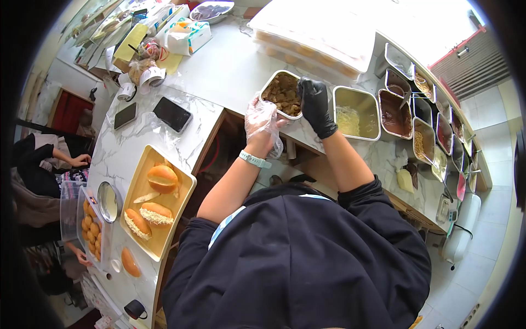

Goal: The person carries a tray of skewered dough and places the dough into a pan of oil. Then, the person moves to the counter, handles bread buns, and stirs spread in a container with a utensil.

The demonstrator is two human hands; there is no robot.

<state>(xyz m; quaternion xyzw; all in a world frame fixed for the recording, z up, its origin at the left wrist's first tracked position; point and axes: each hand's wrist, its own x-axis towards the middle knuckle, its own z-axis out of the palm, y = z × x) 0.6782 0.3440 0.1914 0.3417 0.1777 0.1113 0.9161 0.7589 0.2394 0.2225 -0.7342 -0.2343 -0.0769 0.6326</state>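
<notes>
My left hand (pixel 262 123), in a clear plastic glove, is wrapped round the near left side of a metal tub (pixel 282 94) of brown, chunky filling. In a black glove, my right hand (pixel 316 107) is closed at the tub's right edge; what its fingers hold, if anything, is hidden. Just right of it stands a metal tub (pixel 356 113) with pale yellow shreds. On the left, a yellow tray (pixel 155 203) bears filled buns (pixel 156 214), two of them coated with pale shreds.
Metal topping containers (pixel 395 114) line the right counter. A large lidded box (pixel 312 33) stands behind the tub. Two phones (pixel 172 114), a round tin (pixel 110 202) and a plastic box of buns (pixel 90 230) lie left. Another person's hand (pixel 81 160) is at the far left.
</notes>
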